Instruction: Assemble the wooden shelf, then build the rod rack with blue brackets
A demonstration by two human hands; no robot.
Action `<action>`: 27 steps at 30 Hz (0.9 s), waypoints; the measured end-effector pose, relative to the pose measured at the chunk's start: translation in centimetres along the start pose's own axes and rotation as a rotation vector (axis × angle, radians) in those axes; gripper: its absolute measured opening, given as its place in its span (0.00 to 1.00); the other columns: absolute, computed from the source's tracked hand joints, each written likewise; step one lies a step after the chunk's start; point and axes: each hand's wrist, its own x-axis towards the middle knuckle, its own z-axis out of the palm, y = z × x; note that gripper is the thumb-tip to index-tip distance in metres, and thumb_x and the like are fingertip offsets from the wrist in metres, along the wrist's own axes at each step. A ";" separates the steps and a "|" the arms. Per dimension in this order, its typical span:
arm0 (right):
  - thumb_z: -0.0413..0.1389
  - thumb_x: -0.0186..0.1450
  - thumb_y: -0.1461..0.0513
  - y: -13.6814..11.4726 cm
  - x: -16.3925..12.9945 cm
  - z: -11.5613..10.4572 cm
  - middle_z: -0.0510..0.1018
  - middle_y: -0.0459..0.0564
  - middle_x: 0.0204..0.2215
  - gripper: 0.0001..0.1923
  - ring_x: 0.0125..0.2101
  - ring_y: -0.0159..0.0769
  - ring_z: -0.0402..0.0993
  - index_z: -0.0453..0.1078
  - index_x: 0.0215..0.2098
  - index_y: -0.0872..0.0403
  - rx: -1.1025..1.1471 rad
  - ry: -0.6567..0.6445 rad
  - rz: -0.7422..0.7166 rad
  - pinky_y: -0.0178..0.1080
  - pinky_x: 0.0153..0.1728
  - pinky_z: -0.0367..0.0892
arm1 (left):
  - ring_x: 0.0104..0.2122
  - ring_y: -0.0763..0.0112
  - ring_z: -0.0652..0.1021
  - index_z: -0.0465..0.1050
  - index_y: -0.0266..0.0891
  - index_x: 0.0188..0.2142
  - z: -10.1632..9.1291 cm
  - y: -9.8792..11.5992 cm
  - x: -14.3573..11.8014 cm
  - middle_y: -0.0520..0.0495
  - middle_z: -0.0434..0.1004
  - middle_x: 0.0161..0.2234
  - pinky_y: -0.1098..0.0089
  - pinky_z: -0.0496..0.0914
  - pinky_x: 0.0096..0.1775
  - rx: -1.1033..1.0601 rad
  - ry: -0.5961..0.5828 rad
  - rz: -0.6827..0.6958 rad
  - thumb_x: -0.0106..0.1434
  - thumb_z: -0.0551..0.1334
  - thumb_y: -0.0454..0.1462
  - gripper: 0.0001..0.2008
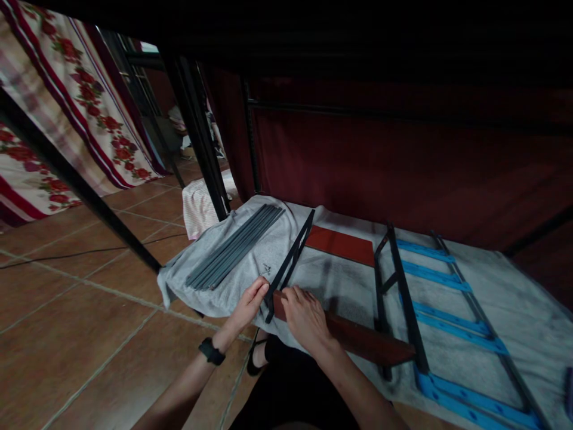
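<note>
The left hand (249, 304) pinches the near end of a black metal bar (290, 261) at the near edge of the grey cloth (250, 263); the right hand (305, 315) presses on a reddish-brown board (358, 339), fingers curled shut over it; grey rods (235, 245) lie apart toward the cloth's left edge; a blue-runged frame (441, 310) fills the right side.

**Dim room, tiled floor**

Brown tile floor (89, 310) fills seven to nine o'clock. A floral curtain (67, 101) hangs at ten. Dark red cloth (403, 161) walls off twelve to three behind black posts (197, 131). Light is low.
</note>
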 end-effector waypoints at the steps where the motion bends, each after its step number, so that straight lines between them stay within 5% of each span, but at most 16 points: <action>1: 0.45 0.73 0.63 0.0 0.0 0.0 0.77 0.49 0.41 0.10 0.41 0.40 0.75 0.68 0.45 0.51 -0.004 0.017 -0.016 0.43 0.46 0.68 | 0.30 0.71 0.64 0.63 0.40 0.29 0.0 0.1 0.0 0.54 0.59 0.27 0.71 0.63 0.35 -0.007 0.008 -0.019 0.66 0.55 0.51 0.18; 6: 0.47 0.71 0.66 0.0 -1.0 -0.4 0.73 0.55 0.55 0.16 0.55 0.42 0.68 0.65 0.56 0.55 -0.054 0.179 -0.127 0.51 0.63 0.56 | 0.27 0.71 0.64 0.63 0.41 0.28 0.0 0.2 -0.2 0.54 0.60 0.25 0.70 0.64 0.33 -0.041 0.045 -0.156 0.64 0.58 0.52 0.19; 12: 0.47 0.70 0.67 1.5 -7.6 -1.7 0.68 0.54 0.60 0.21 0.61 0.43 0.62 0.64 0.61 0.52 -0.024 0.312 -0.060 0.51 0.62 0.60 | 0.30 0.67 0.69 0.66 0.41 0.28 -0.6 0.8 -0.2 0.51 0.67 0.26 0.68 0.67 0.34 0.063 0.024 -0.159 0.62 0.59 0.55 0.20; 16: 0.48 0.71 0.61 5.5 -14.2 -4.3 0.66 0.53 0.62 0.20 0.60 0.46 0.64 0.64 0.60 0.46 0.053 0.435 0.150 0.53 0.59 0.64 | 0.32 0.66 0.71 0.67 0.41 0.30 -0.8 1.2 -0.2 0.50 0.68 0.28 0.69 0.69 0.38 0.126 0.022 -0.113 0.63 0.57 0.54 0.19; 20: 0.51 0.68 0.51 11.0 -19.8 -6.8 0.67 0.57 0.60 0.21 0.60 0.52 0.63 0.68 0.56 0.49 0.102 0.661 0.524 0.57 0.61 0.59 | 0.31 0.67 0.70 0.64 0.42 0.29 -0.6 1.2 -0.1 0.52 0.64 0.27 0.69 0.68 0.37 0.174 -0.008 -0.044 0.66 0.55 0.53 0.18; 23: 0.51 0.66 0.45 14.1 -22.1 -6.6 0.71 0.58 0.56 0.29 0.58 0.53 0.66 0.67 0.57 0.54 0.276 0.640 0.815 0.59 0.61 0.58 | 0.30 0.67 0.68 0.63 0.42 0.29 -0.5 1.2 -0.1 0.52 0.63 0.26 0.69 0.67 0.35 0.173 -0.006 -0.015 0.66 0.54 0.54 0.19; 27: 0.49 0.65 0.41 15.1 -22.4 -4.2 0.73 0.56 0.56 0.32 0.59 0.51 0.66 0.69 0.55 0.54 0.553 0.557 0.920 0.55 0.64 0.55 | 0.27 0.70 0.66 0.63 0.41 0.28 -0.7 0.8 -0.1 0.53 0.61 0.25 0.70 0.65 0.32 0.064 -0.048 -0.050 0.65 0.56 0.54 0.20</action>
